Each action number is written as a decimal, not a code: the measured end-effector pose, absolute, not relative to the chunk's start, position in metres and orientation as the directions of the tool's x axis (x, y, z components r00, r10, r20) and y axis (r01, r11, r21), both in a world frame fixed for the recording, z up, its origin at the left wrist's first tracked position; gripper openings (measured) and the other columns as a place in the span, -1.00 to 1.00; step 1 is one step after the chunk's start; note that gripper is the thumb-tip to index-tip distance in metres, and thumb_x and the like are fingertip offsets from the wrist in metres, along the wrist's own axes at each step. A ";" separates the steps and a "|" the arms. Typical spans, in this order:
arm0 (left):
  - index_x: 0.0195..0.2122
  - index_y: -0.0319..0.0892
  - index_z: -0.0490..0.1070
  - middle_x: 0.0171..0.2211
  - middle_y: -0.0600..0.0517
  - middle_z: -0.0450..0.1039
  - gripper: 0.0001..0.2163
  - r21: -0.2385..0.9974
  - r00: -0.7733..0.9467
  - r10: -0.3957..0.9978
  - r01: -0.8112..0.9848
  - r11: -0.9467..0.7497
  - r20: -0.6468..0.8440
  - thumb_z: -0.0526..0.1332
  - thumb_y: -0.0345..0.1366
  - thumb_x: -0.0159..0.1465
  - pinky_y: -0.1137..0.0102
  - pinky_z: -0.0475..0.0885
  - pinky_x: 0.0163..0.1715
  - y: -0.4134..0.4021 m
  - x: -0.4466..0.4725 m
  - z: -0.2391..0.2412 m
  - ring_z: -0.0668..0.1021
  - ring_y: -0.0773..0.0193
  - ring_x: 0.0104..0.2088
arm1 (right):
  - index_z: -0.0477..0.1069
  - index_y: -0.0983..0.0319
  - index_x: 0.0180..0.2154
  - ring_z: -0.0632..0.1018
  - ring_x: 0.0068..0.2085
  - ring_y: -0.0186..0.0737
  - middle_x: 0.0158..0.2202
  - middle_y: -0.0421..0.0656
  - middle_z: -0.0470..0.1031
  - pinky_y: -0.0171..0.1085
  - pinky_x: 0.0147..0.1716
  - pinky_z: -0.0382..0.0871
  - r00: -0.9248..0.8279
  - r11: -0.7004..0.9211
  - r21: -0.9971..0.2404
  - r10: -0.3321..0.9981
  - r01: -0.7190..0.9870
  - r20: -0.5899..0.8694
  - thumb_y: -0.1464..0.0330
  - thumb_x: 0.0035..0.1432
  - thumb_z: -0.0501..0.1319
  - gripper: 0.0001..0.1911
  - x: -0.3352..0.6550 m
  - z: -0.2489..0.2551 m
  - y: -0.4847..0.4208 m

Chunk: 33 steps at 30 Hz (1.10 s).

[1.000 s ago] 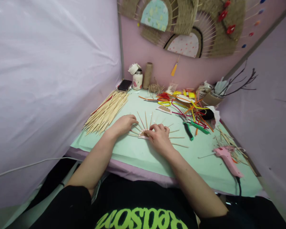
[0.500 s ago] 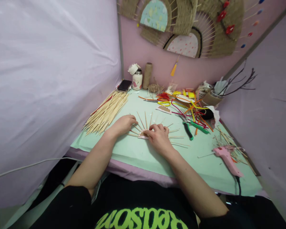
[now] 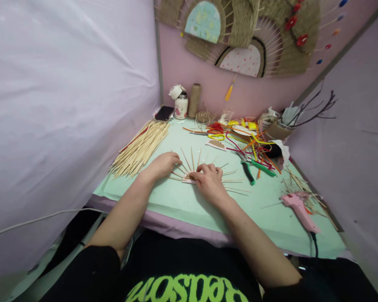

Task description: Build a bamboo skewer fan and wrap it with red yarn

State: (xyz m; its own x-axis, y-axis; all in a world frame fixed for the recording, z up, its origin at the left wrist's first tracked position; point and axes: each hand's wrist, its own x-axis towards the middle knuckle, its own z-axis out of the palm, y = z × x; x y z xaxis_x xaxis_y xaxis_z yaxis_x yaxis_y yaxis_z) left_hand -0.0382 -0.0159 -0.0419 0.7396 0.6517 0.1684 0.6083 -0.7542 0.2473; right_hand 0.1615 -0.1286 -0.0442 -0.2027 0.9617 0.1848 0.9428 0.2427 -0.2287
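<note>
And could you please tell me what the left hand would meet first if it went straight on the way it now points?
The left hand would likely first meet the thin sticks fanning from the cardboard piece; whether it already touches one is unclear.

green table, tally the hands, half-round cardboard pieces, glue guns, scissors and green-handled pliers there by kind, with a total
Hands: 2 (left hand, right hand)
Half-round cardboard pieces: 2 (one with sticks, one loose piece)
Pink glue gun: 1
Scissors: 1 pair
Green-handled pliers: 1 pair
Total: 7
</note>
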 end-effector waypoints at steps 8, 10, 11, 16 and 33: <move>-0.11 -0.18 0.59 -0.11 -0.07 0.57 -0.57 0.246 0.745 0.641 0.596 -0.764 0.184 0.07 -0.62 0.11 0.36 0.40 -0.03 -0.015 -0.038 -0.043 0.55 0.19 -0.09 | 0.57 0.00 -0.09 0.26 -0.02 -0.07 -0.06 -0.09 0.43 -0.07 -0.06 -0.04 -0.200 0.241 -0.247 0.963 0.939 0.181 0.37 0.33 0.08 -0.69 0.162 -0.043 -0.129; -0.12 -0.19 0.60 -0.12 -0.08 0.58 -0.56 0.245 0.747 0.639 0.595 -0.766 0.183 0.06 -0.63 0.09 0.35 0.41 -0.03 -0.014 -0.037 -0.043 0.55 0.18 -0.09 | 0.57 0.00 -0.09 0.27 -0.01 -0.07 -0.06 -0.10 0.43 -0.07 -0.06 -0.03 -0.199 0.241 -0.250 0.963 0.938 0.181 0.37 0.33 0.08 -0.69 0.162 -0.043 -0.129; -0.12 -0.20 0.60 -0.12 -0.08 0.58 -0.56 0.246 0.748 0.638 0.593 -0.766 0.184 0.06 -0.63 0.09 0.34 0.41 -0.03 -0.014 -0.037 -0.044 0.55 0.18 -0.09 | 0.57 0.00 -0.09 0.27 -0.01 -0.07 -0.06 -0.10 0.43 -0.07 -0.06 -0.03 -0.199 0.241 -0.251 0.963 0.937 0.181 0.37 0.33 0.08 -0.69 0.162 -0.043 -0.129; -0.12 -0.19 0.60 -0.13 -0.08 0.57 -0.56 0.252 0.747 0.634 0.586 -0.770 0.200 0.07 -0.63 0.09 0.34 0.41 -0.03 -0.014 -0.038 -0.045 0.55 0.18 -0.10 | 0.57 0.00 -0.08 0.26 -0.02 -0.07 -0.06 -0.09 0.42 -0.07 -0.06 -0.03 -0.198 0.239 -0.246 0.964 0.939 0.179 0.38 0.33 0.08 -0.68 0.161 -0.044 -0.129; -0.12 -0.18 0.60 -0.14 -0.08 0.58 -0.56 0.239 0.751 0.623 0.578 -0.780 0.217 0.07 -0.62 0.08 0.33 0.42 -0.03 -0.012 -0.039 -0.047 0.54 0.19 -0.10 | 0.57 0.00 -0.08 0.26 -0.02 -0.07 -0.06 -0.08 0.42 -0.08 -0.06 -0.03 -0.197 0.236 -0.242 0.965 0.941 0.175 0.38 0.33 0.07 -0.68 0.161 -0.043 -0.129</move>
